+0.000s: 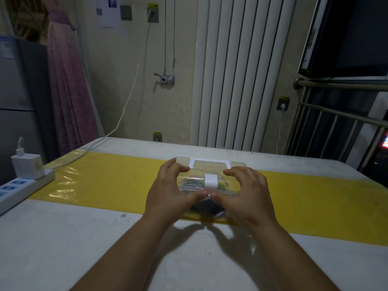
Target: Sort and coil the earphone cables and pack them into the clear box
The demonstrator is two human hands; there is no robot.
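Box (190, 189) sits on the yellow mat (105, 177), mid-table (63, 238). Left hand (170, 190) and right hand (241, 192) clasp it from either side, fingers curled over its far corners and thumbs meeting at its near edge. They are probably steadying it to work the white latch (210, 181). Coloured strands inside, likely cables (189, 182). A dark item (206, 207) lies just nearside of the box, unidentifiable.

Two hands (168, 192) (245, 192), one clear box (195, 182)

Home room, radiator (237, 76), fridge (19, 97), curtain (69, 85), wall sockets (152, 14)
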